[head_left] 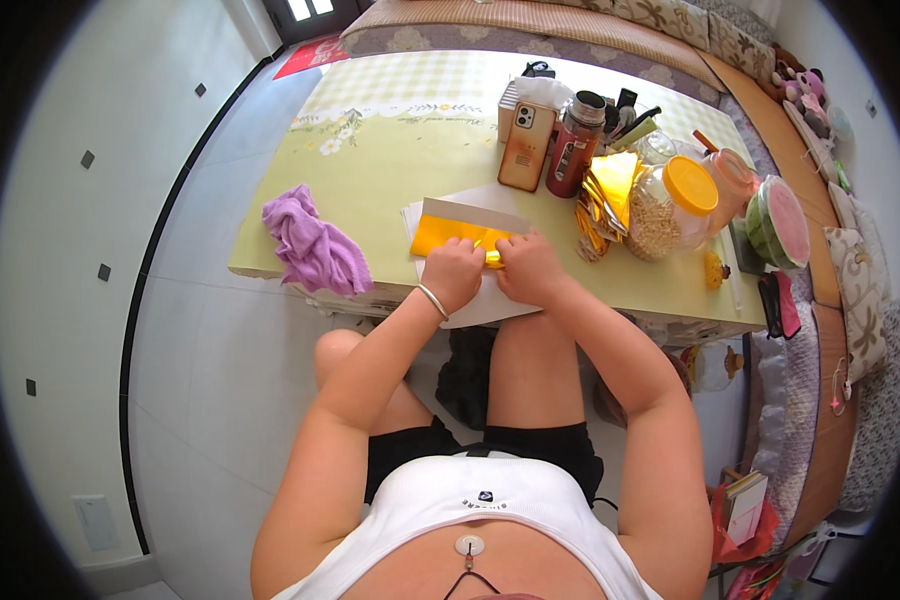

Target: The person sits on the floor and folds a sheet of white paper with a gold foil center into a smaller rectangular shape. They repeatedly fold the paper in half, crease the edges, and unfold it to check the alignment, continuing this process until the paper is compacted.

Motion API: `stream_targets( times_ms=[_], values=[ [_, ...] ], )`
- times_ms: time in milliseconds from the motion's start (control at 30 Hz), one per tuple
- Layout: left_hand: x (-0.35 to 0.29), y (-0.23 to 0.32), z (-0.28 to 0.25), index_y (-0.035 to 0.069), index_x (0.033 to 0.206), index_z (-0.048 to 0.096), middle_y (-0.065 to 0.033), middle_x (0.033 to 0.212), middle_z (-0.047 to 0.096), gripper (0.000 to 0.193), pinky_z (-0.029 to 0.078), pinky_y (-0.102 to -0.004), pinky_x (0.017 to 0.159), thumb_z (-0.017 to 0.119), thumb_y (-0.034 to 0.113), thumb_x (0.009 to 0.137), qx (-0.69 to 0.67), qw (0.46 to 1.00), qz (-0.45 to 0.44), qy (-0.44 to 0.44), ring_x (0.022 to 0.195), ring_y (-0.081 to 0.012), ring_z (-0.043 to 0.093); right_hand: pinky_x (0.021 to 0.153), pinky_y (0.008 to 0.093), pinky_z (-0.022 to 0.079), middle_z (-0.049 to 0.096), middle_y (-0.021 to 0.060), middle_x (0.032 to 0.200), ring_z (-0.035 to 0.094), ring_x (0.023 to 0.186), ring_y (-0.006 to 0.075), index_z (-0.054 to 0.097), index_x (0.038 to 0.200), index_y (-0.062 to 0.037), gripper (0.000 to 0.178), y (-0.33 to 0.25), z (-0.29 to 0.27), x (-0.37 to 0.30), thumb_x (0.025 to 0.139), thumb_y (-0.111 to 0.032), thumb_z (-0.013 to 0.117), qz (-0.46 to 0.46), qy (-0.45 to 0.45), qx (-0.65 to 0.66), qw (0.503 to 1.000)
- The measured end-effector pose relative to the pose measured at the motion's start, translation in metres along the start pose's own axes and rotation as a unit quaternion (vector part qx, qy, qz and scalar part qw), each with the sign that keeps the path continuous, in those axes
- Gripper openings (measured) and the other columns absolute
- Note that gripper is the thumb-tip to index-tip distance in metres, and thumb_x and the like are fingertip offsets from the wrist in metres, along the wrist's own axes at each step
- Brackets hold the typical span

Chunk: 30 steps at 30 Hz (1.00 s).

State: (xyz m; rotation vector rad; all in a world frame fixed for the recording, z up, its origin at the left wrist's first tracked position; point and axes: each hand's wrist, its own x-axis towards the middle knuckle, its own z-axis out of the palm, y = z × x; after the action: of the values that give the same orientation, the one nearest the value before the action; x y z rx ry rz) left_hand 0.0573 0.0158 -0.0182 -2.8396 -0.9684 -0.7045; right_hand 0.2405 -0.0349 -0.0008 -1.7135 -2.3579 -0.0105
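Note:
A sheet of shiny gold foil paper (438,236) lies near the table's front edge, with a greyish strip along its far side. White paper sheets (476,306) lie beneath it. My left hand (454,272), with a bangle at the wrist, is closed on the foil's near edge. Close beside it, my right hand (528,268) grips the same edge, fingers curled. Between the two hands the foil looks creased and bent up. Both palms are hidden from above.
On the table (390,170), a purple cloth (315,240) lies left. Behind my hands stand a phone (528,148) and a red thermos (574,145). To the right are folded gold paper pieces (610,190), a yellow-lidded jar (660,215) and a cut watermelon (778,225).

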Motion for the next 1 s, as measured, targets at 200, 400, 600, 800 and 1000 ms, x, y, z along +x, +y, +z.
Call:
stream_targets(
  times_ms=[200, 400, 600, 800, 1000],
  values=[
    [0.001, -0.002, -0.008, 0.007, 0.072, 0.064, -0.0099, 0.078, 0.061, 0.012, 0.053, -0.0411, 0.068, 0.071, 0.016, 0.075, -0.016, 0.996, 0.012, 0.086, 0.077, -0.0296, 0.062, 0.104, 0.0554, 0.043, 0.068, 0.0109, 0.093, 0.066, 0.092, 0.0326, 0.066, 0.096, -0.0097, 0.018, -0.002, 0.012, -0.008, 0.080, -0.018, 0.066, -0.017, 0.104, -0.038, 0.994],
    [-0.007, 0.003, 0.002, 0.005, 0.074, 0.068, -0.0111, 0.081, 0.063, 0.013, 0.052, -0.0406, 0.070, 0.073, 0.016, 0.078, -0.088, 0.993, -0.036, 0.073, 0.078, -0.0290, 0.063, 0.088, 0.0446, 0.051, 0.068, 0.0092, 0.089, 0.065, 0.088, 0.0295, 0.071, 0.085, -0.0076, 0.008, 0.007, 0.024, -0.006, 0.079, -0.013, 0.069, -0.011, 0.184, 0.085, 0.979],
    [-0.003, 0.012, 0.013, 0.004, 0.077, 0.071, -0.0112, 0.081, 0.063, 0.017, 0.051, -0.0404, 0.069, 0.074, 0.020, 0.082, -0.196, 0.957, -0.176, 0.118, 0.077, -0.0301, 0.063, 0.076, 0.0396, 0.050, 0.067, 0.0118, 0.086, 0.063, 0.086, 0.0304, 0.072, 0.086, -0.0016, 0.014, 0.031, 0.023, 0.005, 0.081, -0.014, 0.074, 0.096, 0.142, 0.353, 0.920],
    [0.005, 0.012, 0.018, 0.003, 0.074, 0.070, -0.0122, 0.081, 0.063, 0.019, 0.051, -0.0416, 0.070, 0.074, 0.021, 0.081, -0.182, 0.945, -0.260, 0.079, 0.077, -0.0304, 0.063, 0.085, 0.0404, 0.049, 0.069, 0.0130, 0.099, 0.063, 0.096, 0.0314, 0.071, 0.099, -0.0022, 0.020, 0.032, 0.027, 0.012, 0.083, -0.014, 0.074, 0.178, 0.134, 0.380, 0.898],
    [0.011, 0.015, 0.022, 0.004, 0.070, 0.070, -0.0126, 0.079, 0.063, 0.021, 0.051, -0.0422, 0.072, 0.075, 0.023, 0.079, -0.160, 0.935, -0.311, 0.064, 0.077, -0.0305, 0.063, 0.109, 0.0441, 0.040, 0.062, 0.0150, 0.131, 0.055, 0.124, 0.0327, 0.062, 0.124, -0.0015, 0.041, 0.023, 0.035, -0.008, 0.086, -0.014, 0.068, 0.014, 0.227, 0.117, 0.967]
  ],
)
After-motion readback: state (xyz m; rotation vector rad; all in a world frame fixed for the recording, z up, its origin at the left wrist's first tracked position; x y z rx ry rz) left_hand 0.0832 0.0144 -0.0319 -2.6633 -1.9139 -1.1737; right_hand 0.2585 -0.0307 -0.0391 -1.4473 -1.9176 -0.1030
